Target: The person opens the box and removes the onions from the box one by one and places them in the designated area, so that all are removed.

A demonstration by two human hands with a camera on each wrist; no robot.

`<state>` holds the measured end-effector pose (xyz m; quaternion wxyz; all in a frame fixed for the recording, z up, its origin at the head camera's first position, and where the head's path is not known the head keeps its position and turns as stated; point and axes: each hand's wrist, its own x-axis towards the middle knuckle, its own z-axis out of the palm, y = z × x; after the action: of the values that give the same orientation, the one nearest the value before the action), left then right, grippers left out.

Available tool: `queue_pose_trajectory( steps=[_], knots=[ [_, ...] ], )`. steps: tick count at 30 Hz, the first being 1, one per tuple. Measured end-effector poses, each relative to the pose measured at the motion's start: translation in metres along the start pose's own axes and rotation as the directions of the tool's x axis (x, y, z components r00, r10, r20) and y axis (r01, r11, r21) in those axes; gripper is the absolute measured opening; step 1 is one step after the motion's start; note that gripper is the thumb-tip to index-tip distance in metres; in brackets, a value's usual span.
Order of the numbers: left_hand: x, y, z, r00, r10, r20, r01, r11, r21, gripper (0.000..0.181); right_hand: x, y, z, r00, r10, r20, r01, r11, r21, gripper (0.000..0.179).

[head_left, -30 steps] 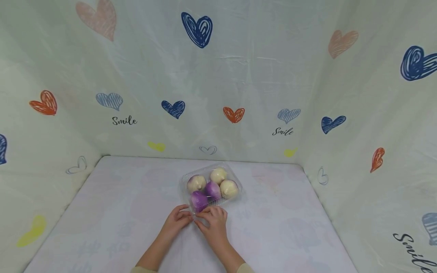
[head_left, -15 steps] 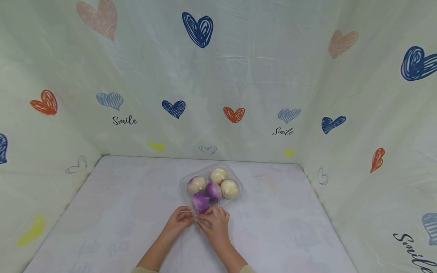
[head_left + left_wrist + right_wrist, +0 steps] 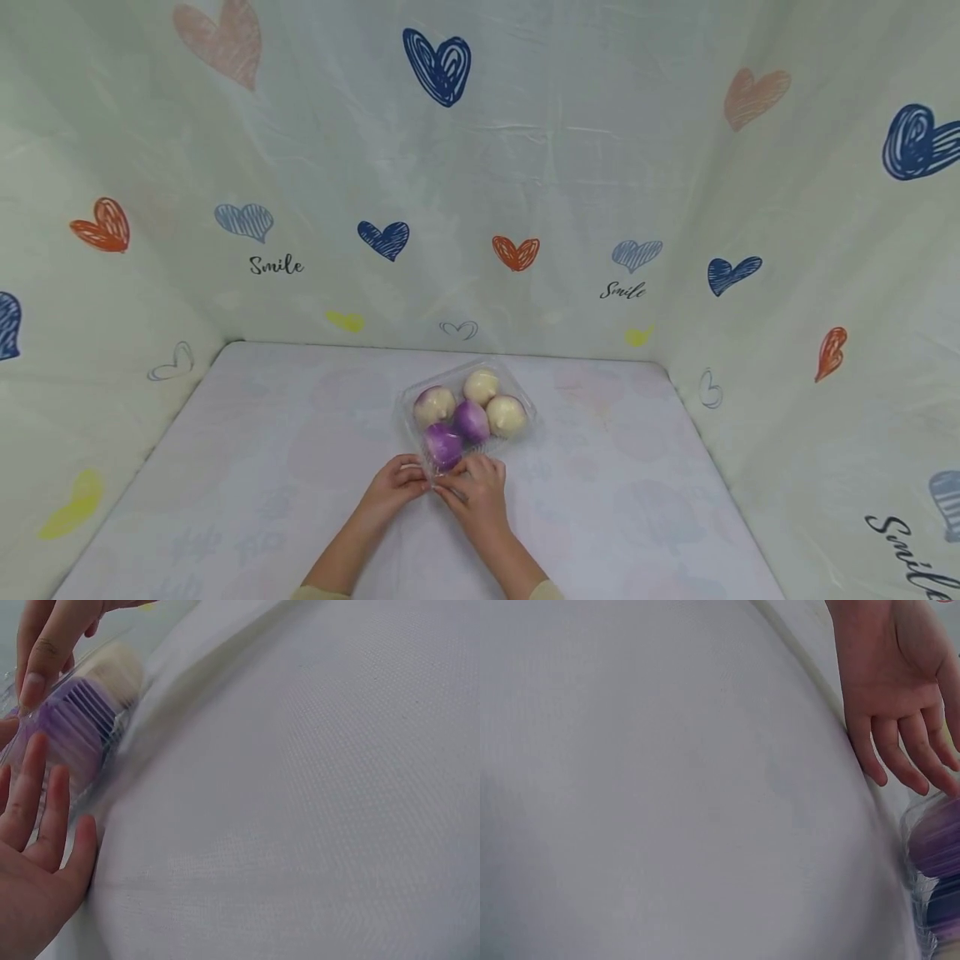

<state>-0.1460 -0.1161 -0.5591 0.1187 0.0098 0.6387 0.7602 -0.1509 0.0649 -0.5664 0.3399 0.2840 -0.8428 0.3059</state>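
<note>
A clear plastic clamshell box (image 3: pixel 521 387) stands at a slant on the table. Several round vegetables (image 3: pixel 470 419), purple and cream like turnips, lie inside it. At the near corner, my left hand (image 3: pixel 392 487) pinches the rim between thumb and forefinger. In the left wrist view, the other fingers of that left hand (image 3: pixel 37 874) spread out beside the box wall. My right hand (image 3: pixel 476 492) pinches the same corner from the right, its thumb close to the left fingertips. The right wrist view catches the left palm (image 3: pixel 892 682) and part of the box, with the right hand out of frame.
A pale cloth with faint prints covers the table (image 3: pixel 630 500). Around it on three sides hang white curtains (image 3: pixel 562 167) printed with hearts and "Smile". The table's back edge (image 3: pixel 360 346) lies a short way behind the box.
Both hands have moved a little right and toward the person, keeping to the same corner. The box and the vegetables in it show very slightly further right, as does the background.
</note>
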Motion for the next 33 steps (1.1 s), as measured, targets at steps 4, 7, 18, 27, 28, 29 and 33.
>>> queue_pose_trajectory(
  steps=[4,7,18,27,28,29,33],
  knots=[
    [0.001,0.002,0.001,1.0,-0.002,-0.023,0.002,1.0,0.004,0.047,0.004,0.002,-0.001,1.0,-0.01,0.011,0.01,1.0,0.011,0.017],
    [0.002,0.004,0.001,1.0,-0.01,-0.029,0.01,1.0,-0.001,0.047,0.008,0.002,-0.002,1.0,0.006,0.016,-0.007,0.999,0.035,0.014],
    [0.004,0.005,0.004,0.998,-0.027,-0.055,0.028,1.0,0.014,0.045,0.013,0.002,-0.002,0.999,0.042,-0.012,-0.039,0.987,0.156,0.014],
    [0.002,0.009,0.007,0.999,-0.016,-0.047,0.016,1.0,0.008,0.041,0.01,-0.002,0.0,0.987,0.158,-0.017,-0.143,0.929,0.341,0.007],
    [0.002,0.009,0.007,0.999,-0.012,-0.046,0.013,1.0,0.007,0.04,0.009,-0.002,0.001,0.986,0.164,-0.018,-0.147,0.924,0.353,0.007],
    [0.001,0.01,0.007,0.999,-0.008,-0.046,0.008,1.0,0.008,0.038,0.009,-0.002,0.001,0.985,0.174,-0.014,-0.157,0.918,0.365,0.006],
    [0.002,0.009,0.008,0.999,0.004,-0.046,-0.004,1.0,0.006,0.036,0.01,-0.003,0.0,0.983,0.181,-0.002,-0.168,0.913,0.372,0.007]
  ],
)
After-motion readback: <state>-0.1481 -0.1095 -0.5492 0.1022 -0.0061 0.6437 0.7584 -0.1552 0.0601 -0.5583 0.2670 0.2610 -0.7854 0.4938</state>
